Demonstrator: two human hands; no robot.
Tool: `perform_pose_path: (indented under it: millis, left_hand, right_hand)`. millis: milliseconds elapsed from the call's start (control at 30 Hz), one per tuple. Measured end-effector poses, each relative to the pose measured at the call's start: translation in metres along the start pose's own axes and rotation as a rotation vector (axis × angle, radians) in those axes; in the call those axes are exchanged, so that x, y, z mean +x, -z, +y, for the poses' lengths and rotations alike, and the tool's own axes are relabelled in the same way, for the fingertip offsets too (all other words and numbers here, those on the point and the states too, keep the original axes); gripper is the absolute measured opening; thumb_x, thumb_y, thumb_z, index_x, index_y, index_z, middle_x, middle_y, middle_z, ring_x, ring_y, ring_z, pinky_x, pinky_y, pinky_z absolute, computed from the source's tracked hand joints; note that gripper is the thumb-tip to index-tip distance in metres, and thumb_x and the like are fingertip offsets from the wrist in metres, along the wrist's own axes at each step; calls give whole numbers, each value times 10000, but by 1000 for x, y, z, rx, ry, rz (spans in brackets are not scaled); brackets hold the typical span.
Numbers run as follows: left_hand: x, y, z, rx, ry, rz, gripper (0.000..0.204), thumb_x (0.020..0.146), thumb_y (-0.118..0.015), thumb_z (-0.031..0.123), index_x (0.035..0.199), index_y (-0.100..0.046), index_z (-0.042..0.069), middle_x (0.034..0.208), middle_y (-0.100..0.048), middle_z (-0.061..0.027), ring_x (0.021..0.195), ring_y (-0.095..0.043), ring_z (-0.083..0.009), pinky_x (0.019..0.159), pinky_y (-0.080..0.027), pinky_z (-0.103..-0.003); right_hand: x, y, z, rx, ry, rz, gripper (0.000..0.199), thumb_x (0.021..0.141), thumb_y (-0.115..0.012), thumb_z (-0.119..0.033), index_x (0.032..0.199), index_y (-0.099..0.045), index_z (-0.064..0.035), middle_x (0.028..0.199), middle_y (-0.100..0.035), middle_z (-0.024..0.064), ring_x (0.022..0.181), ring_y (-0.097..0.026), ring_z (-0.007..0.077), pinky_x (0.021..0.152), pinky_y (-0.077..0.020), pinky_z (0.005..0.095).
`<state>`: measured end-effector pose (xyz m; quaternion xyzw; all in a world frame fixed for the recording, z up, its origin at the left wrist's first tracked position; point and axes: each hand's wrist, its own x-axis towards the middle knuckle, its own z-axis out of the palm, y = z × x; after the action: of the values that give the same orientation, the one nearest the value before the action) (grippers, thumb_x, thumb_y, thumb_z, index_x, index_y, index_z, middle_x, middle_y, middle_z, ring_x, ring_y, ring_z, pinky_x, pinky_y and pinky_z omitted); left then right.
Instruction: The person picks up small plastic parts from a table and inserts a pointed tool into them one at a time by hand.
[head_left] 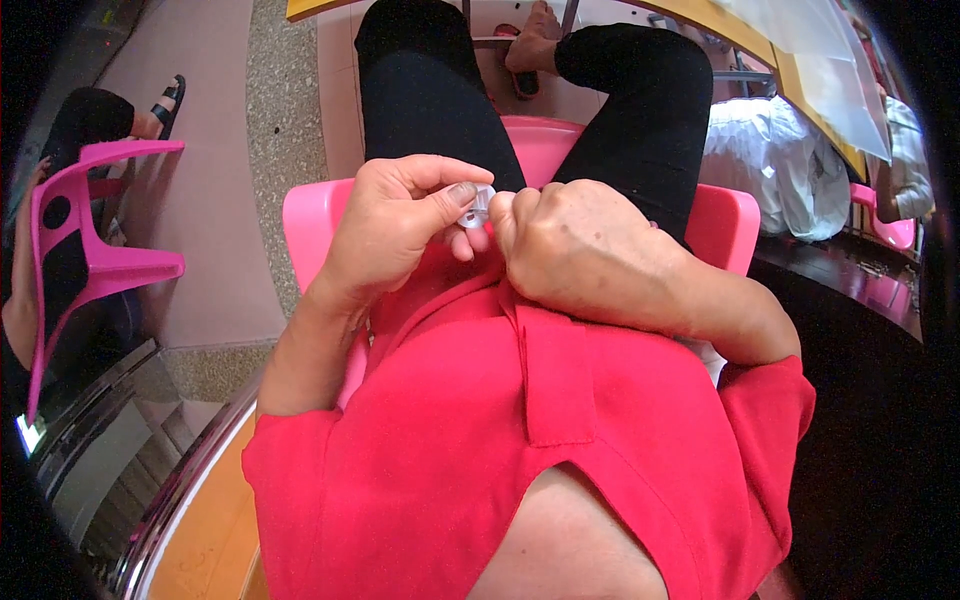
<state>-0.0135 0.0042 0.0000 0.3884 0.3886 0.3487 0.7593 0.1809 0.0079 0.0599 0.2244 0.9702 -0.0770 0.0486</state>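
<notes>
My left hand (395, 225) pinches a small clear, round plastic piece (476, 207) between thumb and fingers, just above my lap. My right hand (575, 245) is closed into a fist right next to it, its knuckles touching the same piece; what its fingers hold is hidden. Both hands meet in front of my red shirt (480, 420), over my black trousers (430, 100) and the pink plastic chair (725, 225) I sit on.
A second pink chair (95, 265) stands at the left with another person's leg and sandal (165, 100) beside it. A yellow-edged table (800, 80) with a clear sheet lies upper right, a person in white (775, 165) past it. A metal-rimmed wooden surface (200, 510) curves lower left.
</notes>
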Motion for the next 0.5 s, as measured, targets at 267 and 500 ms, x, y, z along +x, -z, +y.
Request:
perform_pose_path:
  millis: [267, 500]
  left_hand:
    - [-3, 6, 13, -166, -46, -16, 246, 928, -533, 90, 1110, -602, -61, 835, -648, -136, 654, -636, -167, 540, -517, -231]
    - [-5, 6, 15, -175, -103, -4, 255, 931, -536, 108, 1112, -604, -57, 826, -644, -123, 659, -630, -156, 548, -511, -222]
  right_hand:
    - [-6, 11, 7, 112, -227, 196, 169, 806, -507, -125, 866, -541, 29, 703, -611, 170, 601, -639, 289, 488, -511, 367]
    - [-6, 9, 1, 113, -255, 132, 245, 794, -582, -88, 1008, -541, 23, 663, -556, 110, 617, -607, 233, 493, -481, 329]
